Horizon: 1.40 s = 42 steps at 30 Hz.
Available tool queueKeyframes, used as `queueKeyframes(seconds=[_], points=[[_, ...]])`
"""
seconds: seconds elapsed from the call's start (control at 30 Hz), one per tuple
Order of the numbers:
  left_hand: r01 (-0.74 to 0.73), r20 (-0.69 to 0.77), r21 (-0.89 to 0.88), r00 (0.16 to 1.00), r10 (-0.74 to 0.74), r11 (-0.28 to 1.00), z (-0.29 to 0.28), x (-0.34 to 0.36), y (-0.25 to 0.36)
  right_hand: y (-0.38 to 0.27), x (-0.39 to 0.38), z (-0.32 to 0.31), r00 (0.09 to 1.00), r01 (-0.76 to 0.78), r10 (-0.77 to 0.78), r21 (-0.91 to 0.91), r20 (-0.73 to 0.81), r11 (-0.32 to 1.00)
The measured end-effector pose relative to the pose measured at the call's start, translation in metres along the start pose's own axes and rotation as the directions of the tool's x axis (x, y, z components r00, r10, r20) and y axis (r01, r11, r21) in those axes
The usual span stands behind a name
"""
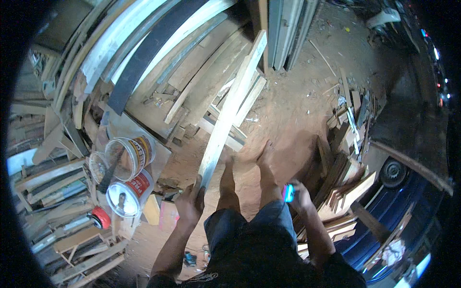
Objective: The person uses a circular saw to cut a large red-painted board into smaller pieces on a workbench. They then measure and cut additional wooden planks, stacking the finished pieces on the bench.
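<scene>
Left hand [188, 204] closed around the near end of a long pale board [229, 113], thumb lying along the board's edge; grip narrow, fitted to the board's width. Board extends from this hand up and to the right, away from the person, its far end near the foot of grey upright panels [285, 36]. Its middle passes above some shorter pale timber pieces [252, 100] on the reddish dirt floor [290, 110]; whether it touches them cannot be told from this view. Right hand [302, 198] bent around a small device [288, 193] with a lit blue face and a pinkish edge, beside the right knee; kind of device not clear, fingers partly hidden. The two hands are well apart, one on each side of the person's legs. Left of the left hand: two white buckets, one with a yellow-and-dark label [145, 151], the other with a red label [142, 184], near each other, and a red round object [101, 217] lower down. Long planks [192, 72] lie side by side at upper left, among them a black strip [144, 57]. On the right, a wood pile [348, 194]; beyond it, a wheel [394, 173] beside a dark blue surface.
</scene>
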<state>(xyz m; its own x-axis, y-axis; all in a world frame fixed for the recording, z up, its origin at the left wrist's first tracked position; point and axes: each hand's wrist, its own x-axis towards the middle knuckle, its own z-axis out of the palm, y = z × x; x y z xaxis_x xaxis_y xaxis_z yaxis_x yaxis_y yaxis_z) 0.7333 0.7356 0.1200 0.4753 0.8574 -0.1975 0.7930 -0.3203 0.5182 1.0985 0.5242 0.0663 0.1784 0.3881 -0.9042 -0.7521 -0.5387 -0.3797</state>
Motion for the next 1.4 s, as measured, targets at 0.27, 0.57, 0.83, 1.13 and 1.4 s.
queueKeyframes(seconds=[0.27, 0.57, 0.83, 1.13, 1.4], points=[[-0.321, -0.041, 0.211, 0.941, 0.336, 0.923, -0.112, -0.054, 0.059, -0.099, -0.022, 0.188, 0.9, 0.378, -0.326, -0.144, 0.291, 0.914], [0.097, 0.091, -0.421, 0.994, -0.065, 0.902, -0.125, -0.094, 0.031, -0.076, -0.068, 0.205, 0.827, 0.219, -0.226, 0.077, 0.514, 0.973], [0.334, 0.346, -0.506, 0.923, -0.168, 0.795, -0.111, -0.107, 0.014, -0.086, -0.112, 0.198, 0.706, 0.433, -0.402, 0.094, 0.583, 0.897], [-0.205, -0.275, -0.073, 0.945, 0.178, 0.976, -0.131, -0.11, 0.033, -0.094, -0.135, 0.207, 0.783, 0.46, -0.447, 0.08, 0.433, 0.884], [-0.377, -0.469, 0.301, 0.741, 0.48, 0.876, -0.128, -0.128, 0.054, -0.076, -0.095, 0.198, 0.634, 0.215, -0.429, 0.387, 0.643, 0.897]])
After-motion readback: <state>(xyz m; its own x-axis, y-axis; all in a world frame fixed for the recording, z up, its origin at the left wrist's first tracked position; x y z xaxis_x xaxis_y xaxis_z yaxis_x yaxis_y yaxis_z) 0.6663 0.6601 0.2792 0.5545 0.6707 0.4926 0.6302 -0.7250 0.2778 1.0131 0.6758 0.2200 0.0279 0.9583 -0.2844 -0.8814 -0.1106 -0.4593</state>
